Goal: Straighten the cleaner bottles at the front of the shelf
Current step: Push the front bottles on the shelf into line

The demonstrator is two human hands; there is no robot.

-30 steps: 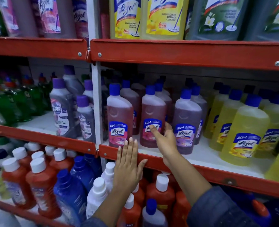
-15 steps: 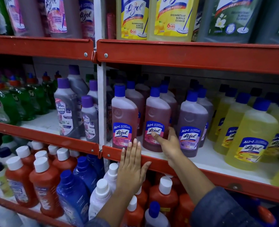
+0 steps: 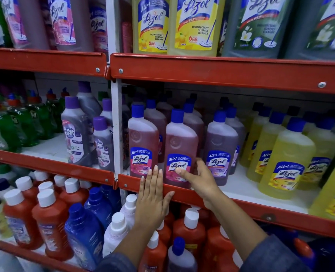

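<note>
Three Lizol cleaner bottles with blue caps stand upright at the front of the middle shelf: a pink one (image 3: 142, 142) on the left, a second pink one (image 3: 180, 148) in the centre and a purple one (image 3: 220, 148) on the right. My right hand (image 3: 201, 178) reaches between the centre and purple bottles, thumb on the centre bottle's label and fingers around its right side. My left hand (image 3: 153, 197) lies flat with fingers together against the red shelf edge (image 3: 241, 208), fingertips just below the left pink bottle.
Yellow Lizol bottles (image 3: 286, 160) fill the shelf's right part. A white upright post (image 3: 116, 130) divides the bays; Max Kleen bottles (image 3: 76, 132) and green bottles (image 3: 9, 126) stand left of it. Large bottles sit above, red and blue white-capped bottles (image 3: 50, 218) below.
My view has moved closer to the shelf. My right hand keeps its touch on the centre pink bottle, which now stands nearer the shelf edge. The left hand stays on the edge.
</note>
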